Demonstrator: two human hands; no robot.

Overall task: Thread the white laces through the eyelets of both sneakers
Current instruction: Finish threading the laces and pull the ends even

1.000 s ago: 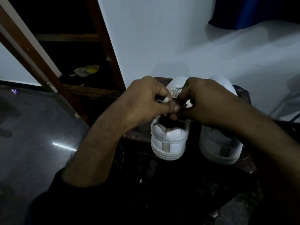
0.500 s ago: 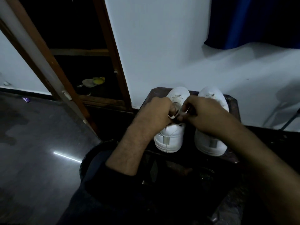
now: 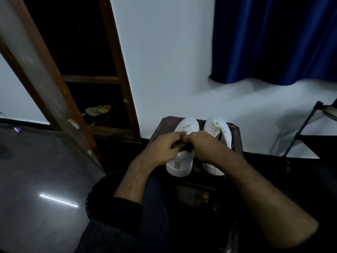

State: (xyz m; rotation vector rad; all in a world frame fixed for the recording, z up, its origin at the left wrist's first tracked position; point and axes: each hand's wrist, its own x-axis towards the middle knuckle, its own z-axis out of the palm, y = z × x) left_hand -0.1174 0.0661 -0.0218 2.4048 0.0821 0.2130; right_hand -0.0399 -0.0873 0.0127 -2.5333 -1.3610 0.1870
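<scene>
Fingers of the left hand [image 3: 162,148] and right hand [image 3: 200,145] curled together over the left sneaker [image 3: 182,152] at frame centre; whether they pinched the white lace [image 3: 186,127] I cannot tell. Soft and limp, it probably handled best gripped at its stiff tip.

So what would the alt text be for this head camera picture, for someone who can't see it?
Seen from above, a person's left hand and right hand meet over the left white sneaker, fingers curled at its lacing; what they pinch is hidden. The right white sneaker stands beside it on a small dark wooden stool against a white wall.
</scene>
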